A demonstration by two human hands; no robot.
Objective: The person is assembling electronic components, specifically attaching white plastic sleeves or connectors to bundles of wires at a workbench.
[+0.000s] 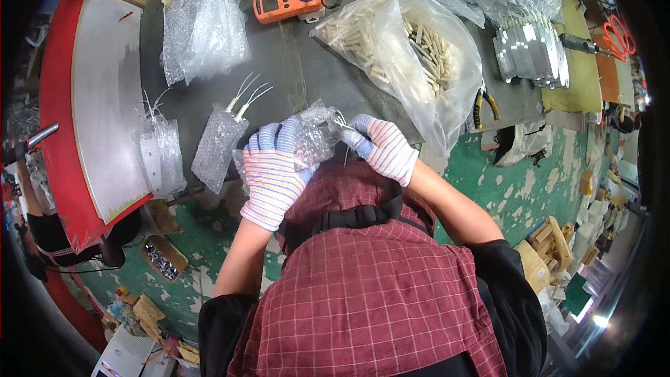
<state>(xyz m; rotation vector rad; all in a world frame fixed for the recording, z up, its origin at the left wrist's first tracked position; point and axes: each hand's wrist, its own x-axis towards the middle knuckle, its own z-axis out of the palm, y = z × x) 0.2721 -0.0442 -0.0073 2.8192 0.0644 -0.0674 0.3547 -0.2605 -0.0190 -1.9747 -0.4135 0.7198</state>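
Observation:
My left hand (271, 171), in a striped knit glove, is closed around a bubble-wrap packet (314, 136) at the table's front edge. White wires (341, 123) stick out of the packet's right end. There my right hand (382, 148), gloved alike, pinches at the wires with thumb and fingers. What lies inside the wrap is hard to make out. Just left of my left hand lies another bubble-wrapped packet (220, 143) with two white leads pointing away from me. Further left is a small stack of wrapped pieces (160, 153), also with wires.
At the back left lies a pile of wrapped packets (204, 31). An orange meter (287, 1) sits beside it. Right of centre is a clear bag (457, 63) of short pale tubes. Stacked metal plates (532, 52) and yellow-handled pliers (486, 106) lie right. A red-edged board (66, 112) flanks the left.

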